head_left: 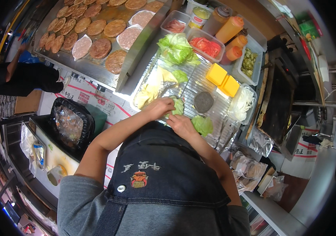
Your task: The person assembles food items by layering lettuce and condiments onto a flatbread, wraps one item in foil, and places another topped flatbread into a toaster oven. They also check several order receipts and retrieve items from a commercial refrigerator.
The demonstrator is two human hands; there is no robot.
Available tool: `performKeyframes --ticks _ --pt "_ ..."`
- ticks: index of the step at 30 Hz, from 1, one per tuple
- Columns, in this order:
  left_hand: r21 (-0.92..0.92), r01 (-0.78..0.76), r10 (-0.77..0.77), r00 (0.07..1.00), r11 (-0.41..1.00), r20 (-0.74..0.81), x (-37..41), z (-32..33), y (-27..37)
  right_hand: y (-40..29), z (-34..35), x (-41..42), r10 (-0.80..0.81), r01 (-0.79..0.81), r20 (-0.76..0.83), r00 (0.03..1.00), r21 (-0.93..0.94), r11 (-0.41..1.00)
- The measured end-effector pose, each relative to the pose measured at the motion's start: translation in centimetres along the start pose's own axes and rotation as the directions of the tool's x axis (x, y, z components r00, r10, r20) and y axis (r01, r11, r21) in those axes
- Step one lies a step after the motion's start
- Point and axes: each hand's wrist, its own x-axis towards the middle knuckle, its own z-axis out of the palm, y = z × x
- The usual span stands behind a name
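Observation:
My left hand [160,107] and my right hand [181,125] meet at a lettuce leaf [179,106], fingers closed on its near edge. The leaf is over a foil-covered tray with a wire rack [192,81]; whatever lies beneath it is hidden. To the right of my hands a dark round bun half [203,102] rests on the rack. Another lettuce leaf [202,125] sits just right of my right hand. Pale yellow sheets [153,88], perhaps wrappers or egg, lie at the rack's left side. A lettuce pile [176,48] and two stacks of orange cheese slices [222,79] stand farther back.
Beyond a metal guard [144,47], a griddle [103,70] carries several patties. Tubs of sliced tomato [205,45], pickles [249,62] and shredded onion [241,101] flank the rack, near sauce bottles [230,29]. A lined bin [72,124] stands left. Another person's arm [14,63] shows far left.

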Motion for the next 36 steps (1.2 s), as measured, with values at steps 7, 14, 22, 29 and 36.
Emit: performKeyframes --ticks 7,14,22,29,36 --pt "-0.016 -0.020 0.019 0.998 1.000 -0.059 -0.4 0.7 -0.5 -0.5 1.3 -0.3 -0.056 0.061 0.092 0.994 -0.059 0.996" --pt "0.010 -0.039 0.039 0.998 0.999 -0.050 -0.6 0.8 -0.7 -0.5 1.0 0.0 0.031 -0.034 0.070 0.997 0.053 0.998" --pt "0.006 0.018 -0.018 1.000 1.000 0.000 -0.4 -0.7 0.4 -1.3 -0.9 1.0 0.592 -0.518 0.024 0.805 0.516 0.683" --pt "-0.053 0.126 -0.132 0.983 0.991 -0.131 -2.7 -3.0 3.2 0.8 -0.8 1.5 0.654 -0.621 -0.069 0.753 0.252 0.742" --pt "-0.052 0.388 -0.379 0.851 0.920 -0.364 -7.9 -3.1 5.3 2.9 -3.7 1.7 0.581 -0.550 -0.075 0.810 0.245 0.798"
